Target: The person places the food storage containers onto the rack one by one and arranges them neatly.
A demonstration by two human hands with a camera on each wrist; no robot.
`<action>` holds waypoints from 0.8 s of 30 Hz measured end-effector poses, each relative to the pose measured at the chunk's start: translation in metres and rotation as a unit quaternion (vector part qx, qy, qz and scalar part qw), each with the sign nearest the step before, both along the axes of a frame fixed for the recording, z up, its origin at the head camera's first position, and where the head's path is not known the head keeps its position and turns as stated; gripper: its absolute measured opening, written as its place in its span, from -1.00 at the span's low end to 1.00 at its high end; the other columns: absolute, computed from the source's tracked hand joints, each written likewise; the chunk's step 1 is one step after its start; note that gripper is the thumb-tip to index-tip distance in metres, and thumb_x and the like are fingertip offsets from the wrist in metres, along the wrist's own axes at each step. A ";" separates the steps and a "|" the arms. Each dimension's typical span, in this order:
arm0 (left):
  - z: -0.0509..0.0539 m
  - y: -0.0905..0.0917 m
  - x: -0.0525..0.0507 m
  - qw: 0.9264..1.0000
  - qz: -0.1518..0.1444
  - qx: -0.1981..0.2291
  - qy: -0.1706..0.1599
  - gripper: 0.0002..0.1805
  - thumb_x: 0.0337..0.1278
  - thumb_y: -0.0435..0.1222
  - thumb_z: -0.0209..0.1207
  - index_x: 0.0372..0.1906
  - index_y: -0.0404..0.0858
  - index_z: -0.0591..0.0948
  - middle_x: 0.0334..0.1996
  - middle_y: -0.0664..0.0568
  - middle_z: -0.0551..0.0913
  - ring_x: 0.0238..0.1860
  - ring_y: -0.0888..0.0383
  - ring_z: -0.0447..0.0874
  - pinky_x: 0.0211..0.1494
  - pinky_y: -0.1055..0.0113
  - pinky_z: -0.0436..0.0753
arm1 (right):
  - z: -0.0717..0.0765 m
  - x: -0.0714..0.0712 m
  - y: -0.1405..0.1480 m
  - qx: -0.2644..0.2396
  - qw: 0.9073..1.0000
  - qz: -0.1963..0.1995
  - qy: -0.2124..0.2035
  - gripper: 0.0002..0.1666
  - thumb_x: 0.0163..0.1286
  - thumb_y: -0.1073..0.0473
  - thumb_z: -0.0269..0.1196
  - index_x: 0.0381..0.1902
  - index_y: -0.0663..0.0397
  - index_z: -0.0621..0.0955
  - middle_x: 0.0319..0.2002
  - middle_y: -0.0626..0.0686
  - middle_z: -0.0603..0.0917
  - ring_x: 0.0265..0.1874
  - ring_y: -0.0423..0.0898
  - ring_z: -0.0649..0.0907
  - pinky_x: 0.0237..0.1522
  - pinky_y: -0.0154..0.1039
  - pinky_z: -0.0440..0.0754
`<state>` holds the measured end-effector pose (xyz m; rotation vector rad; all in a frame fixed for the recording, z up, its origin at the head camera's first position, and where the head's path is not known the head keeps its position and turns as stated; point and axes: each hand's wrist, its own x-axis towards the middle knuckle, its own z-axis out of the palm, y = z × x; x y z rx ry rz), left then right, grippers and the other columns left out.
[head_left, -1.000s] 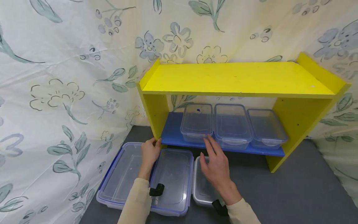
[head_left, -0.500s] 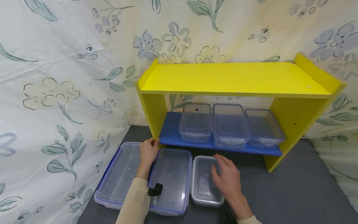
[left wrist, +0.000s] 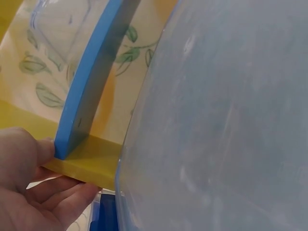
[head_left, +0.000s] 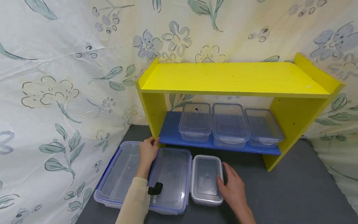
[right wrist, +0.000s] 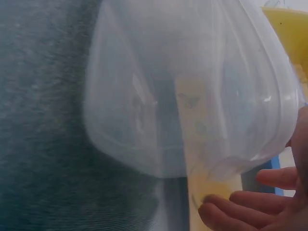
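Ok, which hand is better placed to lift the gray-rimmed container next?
The right hand, most likely: it is at the right edge of the gray-rimmed container. The left hand grips the left side panel of the yellow shelf unit, with a blue-rimmed container between it and the gray-rimmed one.

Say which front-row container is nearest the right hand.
The grey-rimmed container, at the row's right end; the right hand is at its side. The left container and middle container have blue rims.
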<state>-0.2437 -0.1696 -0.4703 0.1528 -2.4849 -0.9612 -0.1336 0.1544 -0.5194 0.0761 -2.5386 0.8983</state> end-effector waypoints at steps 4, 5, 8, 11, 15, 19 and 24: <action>-0.001 0.001 0.001 1.000 -0.004 0.006 -0.007 -0.71 0.30 -0.15 0.19 -0.41 -0.26 0.72 -0.59 -0.07 0.70 -0.62 0.08 0.54 -0.52 0.29 0.48 | -0.006 0.008 0.003 -0.010 0.999 -0.009 -0.032 -0.37 0.19 0.15 0.36 0.22 0.23 0.52 -0.11 0.26 0.72 -0.30 0.10 0.70 -0.22 0.14 0.58; -0.002 0.001 0.002 1.000 -0.003 0.007 -0.009 -0.71 0.30 -0.15 0.19 -0.41 -0.27 0.72 -0.58 -0.07 0.71 -0.61 0.07 0.55 -0.51 0.28 0.49 | -0.007 0.010 0.004 -0.016 0.999 -0.008 -0.041 -0.38 0.22 0.14 0.35 0.21 0.23 0.52 -0.12 0.26 0.73 -0.31 0.09 0.72 -0.22 0.12 0.60; -0.003 0.001 0.002 1.000 0.003 0.010 -0.011 -0.71 0.30 -0.15 0.19 -0.40 -0.26 0.72 -0.56 -0.07 0.72 -0.58 0.06 0.58 -0.48 0.26 0.51 | -0.011 0.017 0.004 -0.039 0.997 -0.001 -0.066 -0.42 0.28 0.09 0.32 0.21 0.24 0.52 -0.15 0.24 0.75 -0.32 0.04 0.74 -0.23 0.02 0.64; -0.002 0.000 0.002 1.000 0.003 0.011 -0.009 -0.72 0.29 -0.15 0.19 -0.39 -0.27 0.73 -0.55 -0.08 0.73 -0.58 0.05 0.58 -0.48 0.25 0.51 | -0.016 0.024 0.004 -0.078 0.993 0.004 -0.089 -0.44 0.32 0.07 0.31 0.21 0.22 0.53 -0.12 0.22 0.76 -0.24 0.03 0.76 -0.21 -0.13 0.68; -0.001 0.000 0.002 1.000 -0.001 0.014 -0.005 -0.73 0.29 -0.16 0.20 -0.38 -0.28 0.73 -0.58 -0.09 0.71 -0.62 0.08 0.55 -0.52 0.28 0.48 | -0.021 0.032 0.004 -0.112 0.984 -0.001 -0.139 -0.41 0.37 -0.01 0.25 0.25 0.21 0.52 -0.03 0.19 0.74 -0.10 0.02 0.74 -0.10 -0.19 0.66; 0.000 0.000 0.001 1.000 -0.004 0.014 -0.003 -0.73 0.29 -0.16 0.20 -0.36 -0.27 0.74 -0.57 -0.08 0.72 -0.62 0.07 0.57 -0.52 0.28 0.50 | -0.022 0.039 0.006 -0.138 0.969 0.003 -0.204 -0.35 0.45 -0.11 0.15 0.31 0.21 0.47 0.08 0.21 0.68 0.04 0.07 0.69 0.07 -0.04 0.60; 0.002 0.000 0.002 1.000 -0.008 0.019 -0.005 -0.73 0.30 -0.16 0.19 -0.35 -0.27 0.74 -0.53 -0.09 0.75 -0.57 0.04 0.64 -0.48 0.25 0.56 | -0.024 0.046 0.004 -0.194 0.941 0.024 -0.276 -0.25 0.46 -0.21 0.07 0.43 0.09 0.32 0.27 0.22 0.51 0.26 0.12 0.52 0.18 -0.06 0.55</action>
